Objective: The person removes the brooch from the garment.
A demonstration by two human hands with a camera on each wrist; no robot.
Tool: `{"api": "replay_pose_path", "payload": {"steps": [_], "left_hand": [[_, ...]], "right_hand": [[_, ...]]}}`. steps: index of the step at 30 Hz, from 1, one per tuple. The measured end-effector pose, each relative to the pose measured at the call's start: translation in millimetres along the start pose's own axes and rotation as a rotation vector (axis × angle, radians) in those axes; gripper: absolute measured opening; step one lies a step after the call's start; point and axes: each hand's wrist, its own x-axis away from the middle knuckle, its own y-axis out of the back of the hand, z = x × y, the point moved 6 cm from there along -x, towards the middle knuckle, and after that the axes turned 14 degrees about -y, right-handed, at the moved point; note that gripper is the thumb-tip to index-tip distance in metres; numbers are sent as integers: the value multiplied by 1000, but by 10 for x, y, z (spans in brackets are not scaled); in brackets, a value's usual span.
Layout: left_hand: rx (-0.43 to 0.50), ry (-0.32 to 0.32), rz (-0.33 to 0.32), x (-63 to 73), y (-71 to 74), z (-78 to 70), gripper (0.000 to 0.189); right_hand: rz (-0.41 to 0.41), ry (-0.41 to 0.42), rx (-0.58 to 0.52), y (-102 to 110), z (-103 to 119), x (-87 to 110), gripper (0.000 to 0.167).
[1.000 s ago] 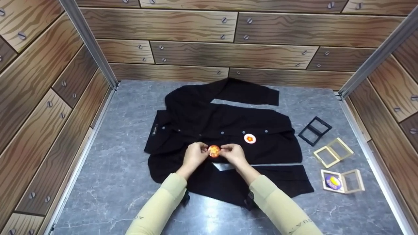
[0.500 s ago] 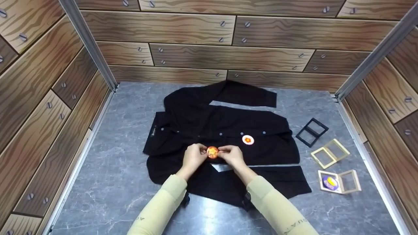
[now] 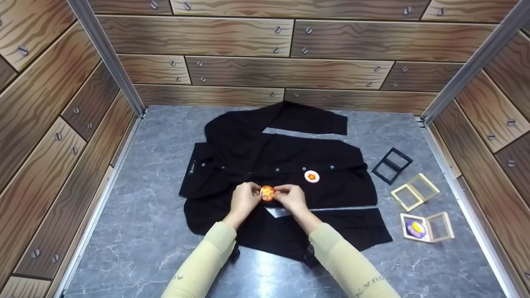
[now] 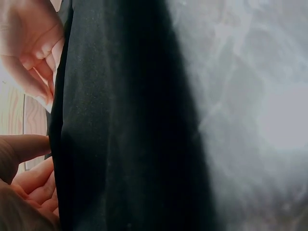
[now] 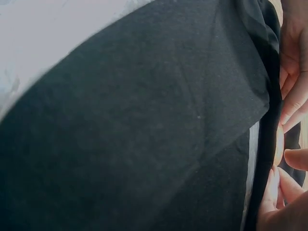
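Little moves from the earlier frame — the head view drifts slightly while both hands hold their place. An orange badge [image 3: 267,193] sits at the near half of a black shirt [image 3: 319,153], spread flat, likely for smooth cloth. Left hand [image 3: 245,199] and right hand [image 3: 293,198] pinch its opposite edges, fingers narrow — probably steadying it, face up.

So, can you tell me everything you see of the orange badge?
The badge is round, shiny-looking and orange-red, with a yellowish pattern too small to make out. Its patterned front shows in the head view. The left hand and right hand pinch it at opposite edges, over the shirt. Whether it is fastened there, I can't tell.
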Motion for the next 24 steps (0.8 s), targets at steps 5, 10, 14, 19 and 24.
{"api": "replay_pose_path", "payload": {"steps": [5, 10, 14, 19, 24], "left_hand": [[-26, -19, 13, -19, 7, -11, 11], [-45, -35, 11, -32, 14, -31, 9], [-40, -41, -8, -27, 17, -21, 9], [-17, -24, -9, -31, 16, 15, 9], [-13, -5, -3, -49, -1, -1, 7]], "right_hand": [[2, 8, 11, -20, 4, -3, 25], [-3, 7, 20, -14, -8, -17, 25], [-7, 18, 17, -15, -18, -18, 25], [-15, 23, 24, -28, -24, -14, 25], [-41, 36, 30, -6, -6, 8, 23]]}}
